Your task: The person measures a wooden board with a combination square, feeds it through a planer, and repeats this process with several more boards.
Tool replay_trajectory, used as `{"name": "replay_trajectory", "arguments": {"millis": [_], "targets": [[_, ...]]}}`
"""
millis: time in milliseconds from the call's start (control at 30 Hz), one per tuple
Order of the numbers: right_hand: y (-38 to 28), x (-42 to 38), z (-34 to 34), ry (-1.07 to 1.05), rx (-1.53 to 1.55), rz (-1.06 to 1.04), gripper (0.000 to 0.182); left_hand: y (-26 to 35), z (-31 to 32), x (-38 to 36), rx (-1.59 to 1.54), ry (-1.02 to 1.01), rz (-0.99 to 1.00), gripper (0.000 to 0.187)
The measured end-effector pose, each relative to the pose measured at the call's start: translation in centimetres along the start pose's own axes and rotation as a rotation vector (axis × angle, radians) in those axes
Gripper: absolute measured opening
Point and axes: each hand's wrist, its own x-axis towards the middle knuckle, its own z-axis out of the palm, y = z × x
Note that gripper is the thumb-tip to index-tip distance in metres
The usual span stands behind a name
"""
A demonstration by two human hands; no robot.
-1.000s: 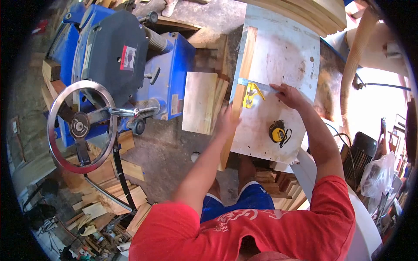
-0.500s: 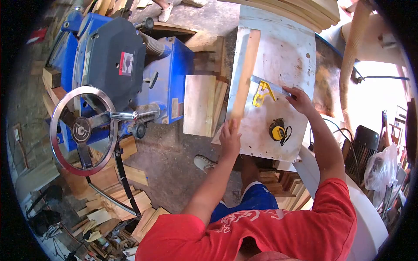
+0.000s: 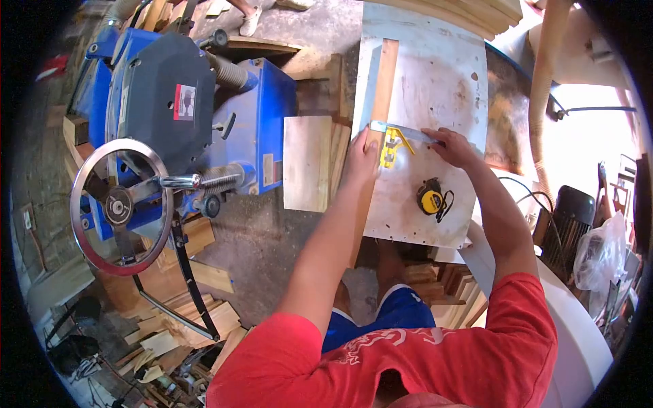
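Note:
A long narrow wooden strip (image 3: 386, 75) lies lengthwise along the left side of the white worktop (image 3: 442, 81). My left hand (image 3: 362, 160) is closed around the strip near its middle, with the thumb on top. A combination square with a yellow head (image 3: 390, 147) has its steel blade (image 3: 408, 131) lying across the strip, just beyond my left fingers. The blade's right end is pinched in my right hand (image 3: 450, 146). Nearer to me on the worktop sits a yellow and black tape measure (image 3: 431, 201) with a dark wrist strap.
On the left stands a blue machine (image 3: 262, 129) with a large chrome handwheel (image 3: 85, 183). Pale boards (image 3: 307, 163) stand between it and the worktop. Stacked planks (image 3: 469, 13) are at the far end. A ribbed hose (image 3: 544, 88) hangs at right. Offcuts (image 3: 163, 340) litter the lower left floor.
My left hand has slid up the strip from its near end to beside the square. The strip extends closer to my body, and the square's blade has moved left across it.

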Motion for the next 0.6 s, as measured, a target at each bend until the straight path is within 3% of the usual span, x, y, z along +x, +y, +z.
{"name": "replay_trajectory", "arguments": {"millis": [100,333,433,500,567,600], "targets": [[-0.2,0.3,-0.4,-0.027,-0.049,0.017,0.047,-0.8,0.5,1.3,-0.170,-0.017,-0.151,0.048],[-0.3,0.5,-0.4,-0.051,-0.041,0.037,0.046,-1.7,0.3,1.2,-0.210,-0.098,-0.236,0.048],[0.2,0.3,0.0,-0.008,0.027,0.052,0.046,-1.8,0.5,0.9,-0.267,-0.121,-0.190,0.062],[1.4,-0.5,0.6,0.036,0.120,0.065,0.044,2.2,-1.0,-1.0,0.181,-0.159,-0.107,0.077],[3.7,-1.6,1.2,0.239,0.264,0.221,0.044,3.0,-1.2,-4.5,0.267,-0.106,-0.105,0.080],[4.1,-2.1,1.3,0.243,0.264,0.218,0.044,3.2,-1.2,-6.2,0.348,-0.054,-0.111,0.082]]}}
